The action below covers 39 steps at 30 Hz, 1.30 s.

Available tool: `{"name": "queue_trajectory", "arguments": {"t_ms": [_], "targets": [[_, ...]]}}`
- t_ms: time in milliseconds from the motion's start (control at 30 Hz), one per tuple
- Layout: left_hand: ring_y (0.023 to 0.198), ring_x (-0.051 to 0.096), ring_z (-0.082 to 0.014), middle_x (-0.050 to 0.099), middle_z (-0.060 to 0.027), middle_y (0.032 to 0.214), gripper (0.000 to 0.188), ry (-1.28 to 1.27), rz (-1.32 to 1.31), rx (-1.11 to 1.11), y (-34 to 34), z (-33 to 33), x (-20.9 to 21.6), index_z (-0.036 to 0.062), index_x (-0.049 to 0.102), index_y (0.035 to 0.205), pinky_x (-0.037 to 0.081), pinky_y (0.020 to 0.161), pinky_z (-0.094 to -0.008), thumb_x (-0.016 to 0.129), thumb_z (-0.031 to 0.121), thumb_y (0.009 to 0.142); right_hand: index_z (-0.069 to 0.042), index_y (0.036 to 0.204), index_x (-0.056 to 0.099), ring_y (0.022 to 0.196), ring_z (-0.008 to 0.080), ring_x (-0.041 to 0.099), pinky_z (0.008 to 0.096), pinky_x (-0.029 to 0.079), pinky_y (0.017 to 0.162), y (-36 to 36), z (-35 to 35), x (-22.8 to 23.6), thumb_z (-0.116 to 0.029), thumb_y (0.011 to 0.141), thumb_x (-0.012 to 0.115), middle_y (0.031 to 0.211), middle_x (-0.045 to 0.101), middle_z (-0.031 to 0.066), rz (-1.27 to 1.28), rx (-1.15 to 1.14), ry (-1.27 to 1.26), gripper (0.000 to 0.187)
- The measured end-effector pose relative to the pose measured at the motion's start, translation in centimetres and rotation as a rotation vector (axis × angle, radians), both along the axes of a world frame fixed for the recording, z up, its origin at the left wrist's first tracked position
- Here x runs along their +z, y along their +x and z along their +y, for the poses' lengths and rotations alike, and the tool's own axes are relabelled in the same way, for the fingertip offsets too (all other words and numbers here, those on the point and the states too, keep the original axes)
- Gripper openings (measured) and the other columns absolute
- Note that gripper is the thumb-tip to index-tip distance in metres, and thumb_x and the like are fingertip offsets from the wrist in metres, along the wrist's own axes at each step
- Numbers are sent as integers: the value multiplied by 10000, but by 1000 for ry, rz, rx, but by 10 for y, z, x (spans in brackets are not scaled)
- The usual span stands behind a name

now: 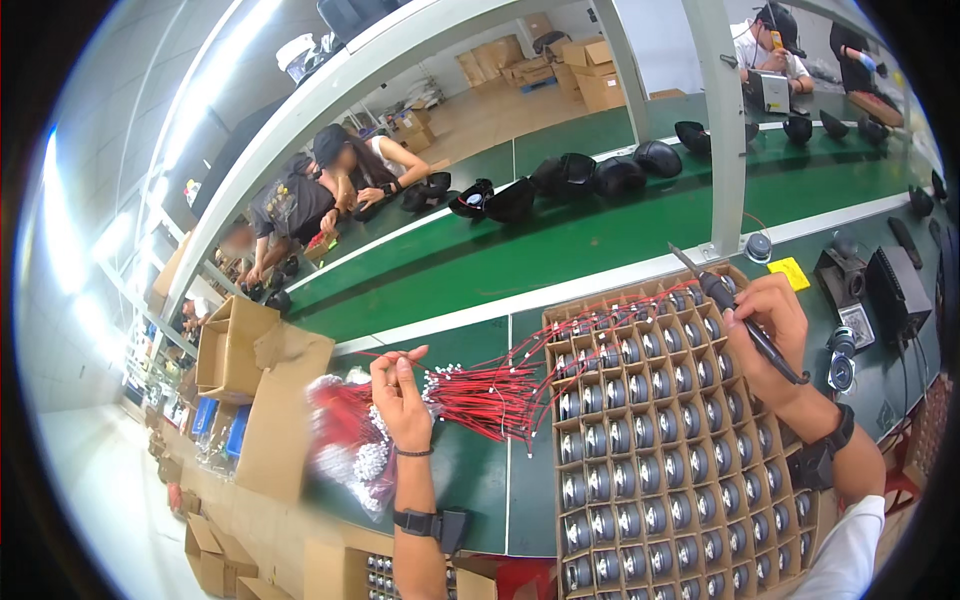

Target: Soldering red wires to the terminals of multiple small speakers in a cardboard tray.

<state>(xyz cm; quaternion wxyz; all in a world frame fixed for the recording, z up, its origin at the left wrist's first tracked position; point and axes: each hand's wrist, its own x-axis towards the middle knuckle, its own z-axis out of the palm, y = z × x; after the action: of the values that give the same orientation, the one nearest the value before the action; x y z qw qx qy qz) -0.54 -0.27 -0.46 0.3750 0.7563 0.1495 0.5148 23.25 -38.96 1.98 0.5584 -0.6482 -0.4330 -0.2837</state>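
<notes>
My left hand (400, 400) is raised over the bench, thumb and fingertips pinched on a thin red wire (378, 353). Right beside it lies a bundle of red wires (490, 400) with white connectors at their ends. In my right hand (768, 318) is a soldering iron (716, 288), its tip pointing up and left above the far right corner of a cardboard divider tray (550, 335). Small round speakers (618, 437) fill the tray's cells. Several red wires trail across its far rows.
Left of the wires are plastic bags (365, 465) of wires and connectors. At right stand a black box (895, 290), a yellow block (788, 273) and a loose speaker (758, 247). Beyond, a green conveyor (440, 265) carries black housings (510, 200); people sit across it.
</notes>
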Motion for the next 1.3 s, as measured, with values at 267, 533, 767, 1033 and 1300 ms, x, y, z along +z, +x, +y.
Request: {"name": "queue_trajectory", "arguments": {"t_ms": [267, 533, 767, 1033, 1300], "targets": [[845, 643, -153, 681, -134, 1041, 122, -258, -213, -158, 5, 0, -8, 24, 500, 1167, 569, 824, -290, 460, 122, 1106, -3, 900, 613, 752, 144, 580, 255, 487, 610, -1, 1, 2, 59, 832, 701, 977, 582, 113, 0, -4, -7, 127], [652, 386, -24, 495, 7, 880, 251, -336, -93, -230, 0, -8, -4, 9, 514, 1292, 323, 538, -195, 449, 179, 1119, -6, 900, 612, 720, 129, 554, 248, 462, 596, 0, -1, 1, 54, 829, 708, 976, 578, 104, -10, -13, -8, 134], [568, 348, 4, 484, 46, 848, 373, -256, 50, -194, 5, -17, -1, -17, 535, 1367, 275, 461, -187, 476, 254, 1118, -4, 903, 608, 718, 123, 551, 244, 461, 593, 1, -1, 0, 62, 830, 706, 980, 575, 102, -15, -12, -9, 139], [562, 357, 6, 577, 7, 809, 363, -268, 37, -230, 4, -13, -9, 5, 499, 1404, 279, 468, -180, 460, 230, 1122, -1, 913, 606, 750, 135, 577, 247, 486, 613, 1, -1, 1, 67, 835, 702, 985, 575, 106, -19, 0, -10, 140], [535, 345, 4, 671, -83, 804, 307, -256, 8, -168, 7, -26, -1, 76, 368, 1396, 265, 479, -177, 429, 208, 1126, -1, 912, 607, 768, 144, 583, 251, 490, 614, 0, -2, 1, 64, 834, 702, 983, 575, 111, -4, 5, -8, 139]]}}
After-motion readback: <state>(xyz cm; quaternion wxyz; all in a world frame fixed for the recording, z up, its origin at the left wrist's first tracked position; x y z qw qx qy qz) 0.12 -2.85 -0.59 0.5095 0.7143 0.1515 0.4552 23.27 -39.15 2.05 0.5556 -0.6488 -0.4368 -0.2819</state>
